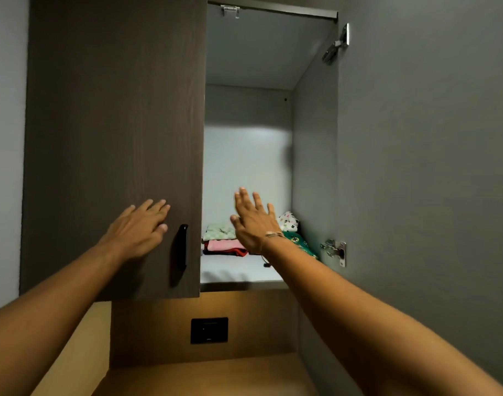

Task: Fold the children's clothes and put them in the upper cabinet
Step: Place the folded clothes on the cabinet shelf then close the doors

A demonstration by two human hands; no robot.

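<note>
The upper cabinet stands open on its right half, showing a pale shelf. Folded children's clothes lie stacked at the back of that shelf: light green on top, pink and red below. A green patterned piece and a white dotted one sit beside them, partly hidden by my wrist. My right hand hovers in front of the clothes, fingers spread, holding nothing. My left hand rests flat on the closed dark left door, just left of its black handle.
The right door is swung wide open, its grey inner face filling the right side, with metal hinges. Below the cabinet is a lit wooden niche with a black wall socket and a wooden surface.
</note>
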